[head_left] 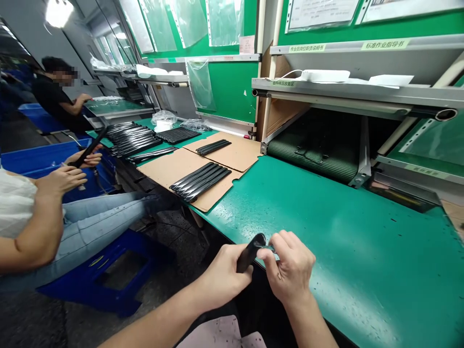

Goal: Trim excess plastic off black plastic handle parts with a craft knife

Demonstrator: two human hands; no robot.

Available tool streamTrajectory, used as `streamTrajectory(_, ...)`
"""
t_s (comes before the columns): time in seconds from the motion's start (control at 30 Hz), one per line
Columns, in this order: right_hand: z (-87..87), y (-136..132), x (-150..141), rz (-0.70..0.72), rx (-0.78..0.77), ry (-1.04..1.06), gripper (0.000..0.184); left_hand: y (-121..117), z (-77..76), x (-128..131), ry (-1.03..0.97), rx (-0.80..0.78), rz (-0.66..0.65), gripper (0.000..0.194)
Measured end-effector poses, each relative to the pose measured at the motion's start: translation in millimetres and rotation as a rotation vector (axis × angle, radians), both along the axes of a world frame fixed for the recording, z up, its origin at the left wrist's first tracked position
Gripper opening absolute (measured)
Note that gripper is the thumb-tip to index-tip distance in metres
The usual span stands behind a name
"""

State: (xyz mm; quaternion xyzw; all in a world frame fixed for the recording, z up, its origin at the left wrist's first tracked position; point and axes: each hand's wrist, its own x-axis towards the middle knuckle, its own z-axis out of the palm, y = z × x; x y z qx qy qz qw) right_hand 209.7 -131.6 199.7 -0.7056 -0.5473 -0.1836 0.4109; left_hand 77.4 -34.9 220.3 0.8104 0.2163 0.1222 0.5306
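Black pc [247,257] is held in L hand [227,271], grip clamped round its lower part, w/ upper end tilted up & to the right; it is kept at the surface's [348,232] near edge, approx. mid-length. Thin item [271,248] is pinched btwn thumb & fingers of R hand [290,267], grip closed on it, right by the pc's upper end; what it is can't be told, as it's mostly hidden by the fingers. Nr cardboard [159,168] is laid along the surface's near edge, left of the hands, & a row of black strips [201,181] is carried on it, side by side. Far cardboard [246,155] is set behind, twd the far edge, w/ a smaller strip bunch [213,146] on it. More strips are piled in a heap [132,137] twd the surface's left end, w/ clear plastic bags [165,117] nr the far edge. Conveyor belt [319,150] is butted against the far edge, right of the cardboard. At left, a dark pc [89,149] is held in both hands [72,175] by a seated co-worker in a white top.
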Motion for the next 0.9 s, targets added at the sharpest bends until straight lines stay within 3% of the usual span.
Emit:
streamTrajectory(0.27,-2.8,10,-1,-0.245,-0.037,-0.122,0.055,-5,18.7,3,0.106,-0.272,0.067,0.006)
streamTrajectory(0.43,-5.1,10,-8,-0.221,-0.068,-0.180,0.057,-7,18.8,4,0.096,-0.340,0.075,0.012)
streamTrajectory(0.53,-2.6,10,-9,-0.200,-0.043,-0.069,0.057,-6,17.0,1,0.102,-0.305,0.045,0.011)
streamTrajectory(0.6,4.6,7,-3,-0.227,0.004,0.070,0.056,-1,20.0,-3,0.114,-0.176,0.001,0.004)
streamTrajectory(0.67,14.8,3,5,-0.223,0.047,0.279,0.053,9,27.2,-6,0.121,0.083,-0.039,0.010)
streamTrajectory(0.73,24.4,-2,13,-0.028,-0.001,0.567,0.050,23,36.9,-6,0.124,0.400,-0.083,0.016)
streamTrajectory(0.83,30.1,-7,14,0.425,-0.153,0.916,0.047,49,49.6,7,0.104,0.843,-0.173,0.019)
streamTrajectory(0.9,27.1,-7,7,0.501,-0.144,0.957,0.046,63,53.6,21,0.050,1.094,-0.232,0.020)
